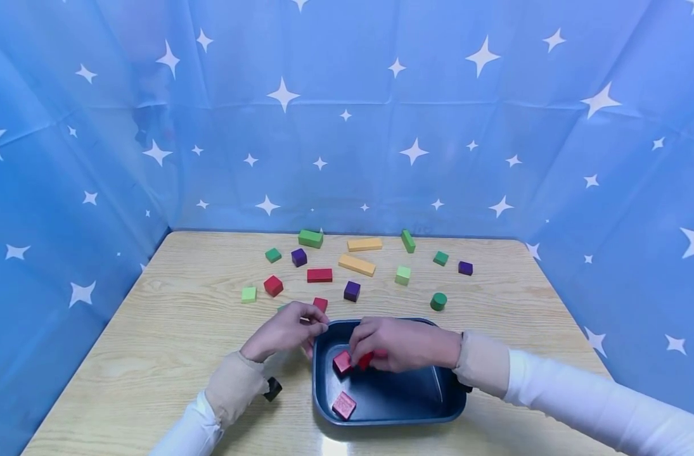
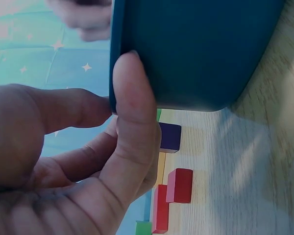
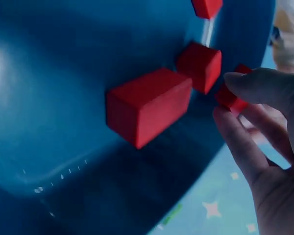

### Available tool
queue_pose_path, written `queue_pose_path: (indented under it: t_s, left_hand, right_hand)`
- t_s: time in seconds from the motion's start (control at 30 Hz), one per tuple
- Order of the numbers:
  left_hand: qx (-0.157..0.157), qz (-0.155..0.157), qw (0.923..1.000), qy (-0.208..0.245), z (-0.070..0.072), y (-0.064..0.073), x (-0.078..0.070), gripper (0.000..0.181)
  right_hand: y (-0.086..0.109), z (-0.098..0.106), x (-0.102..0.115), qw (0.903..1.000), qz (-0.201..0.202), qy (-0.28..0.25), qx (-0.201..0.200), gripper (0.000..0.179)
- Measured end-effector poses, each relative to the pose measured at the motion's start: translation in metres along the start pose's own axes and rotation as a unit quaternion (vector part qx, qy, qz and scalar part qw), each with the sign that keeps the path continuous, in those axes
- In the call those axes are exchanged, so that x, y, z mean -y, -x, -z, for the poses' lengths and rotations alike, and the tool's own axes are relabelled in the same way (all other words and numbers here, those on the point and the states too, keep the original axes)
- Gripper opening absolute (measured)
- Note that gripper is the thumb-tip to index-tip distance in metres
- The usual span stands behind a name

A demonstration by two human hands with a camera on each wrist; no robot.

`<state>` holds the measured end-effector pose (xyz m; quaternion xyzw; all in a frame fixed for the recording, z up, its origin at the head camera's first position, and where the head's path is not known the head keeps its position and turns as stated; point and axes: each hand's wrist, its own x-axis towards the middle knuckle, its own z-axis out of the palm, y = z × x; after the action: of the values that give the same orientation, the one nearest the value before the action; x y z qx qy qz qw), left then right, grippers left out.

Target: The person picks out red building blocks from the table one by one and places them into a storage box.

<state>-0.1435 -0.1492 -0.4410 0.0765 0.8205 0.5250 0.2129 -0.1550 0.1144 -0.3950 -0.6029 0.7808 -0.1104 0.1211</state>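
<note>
A dark blue bin (image 1: 392,421) stands at the table's front. At its far left corner my left hand (image 1: 286,330) pinches the rim; in the left wrist view, a finger (image 2: 133,88) lies against the bin's wall (image 2: 196,54). Over the bin's inside is my right hand (image 1: 406,342), thumb and fingers pinching a small red block (image 3: 229,99). Inside the bin lie a red cube (image 1: 342,362) near the left wall and another red cube (image 1: 344,405) at the near left. The right wrist view also shows a longer red block (image 3: 149,107) there. My right hand partly hides the bin's floor.
Beyond the bin, several blocks are spread over the wooden table (image 1: 181,335): red (image 1: 320,275), purple (image 1: 352,291), yellow (image 1: 357,265) and green (image 1: 310,239). A green cylinder (image 1: 438,301) stands to the right. A blue star-patterned curtain (image 1: 347,158) encloses the back and sides.
</note>
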Motion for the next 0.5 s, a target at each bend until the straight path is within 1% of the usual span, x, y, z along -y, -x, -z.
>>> queue_pose_path:
  t_s: [0.13,0.27,0.4,0.5]
  left_hand:
    - [0.0,-0.002,1.0,0.001,0.0,0.0,0.001,0.015]
    - [0.001,-0.003,1.0,0.005,0.0,0.001,0.0,0.013]
    - [0.001,-0.004,1.0,0.005,0.0,0.001,0.001,0.013]
    - [-0.001,-0.006,1.0,0.005,0.0,0.001,0.001,0.013]
  right_hand:
    - [0.0,-0.008,0.004,0.9991,0.009,0.002,0.04,0.026]
    - [-0.001,-0.015,0.006,0.9968,0.021,0.01,0.076,0.03]
    - [-0.002,-0.02,0.008,0.9945,0.035,0.022,0.096,0.033]
    - [-0.004,-0.021,0.008,0.9933,0.039,0.029,0.105,0.034]
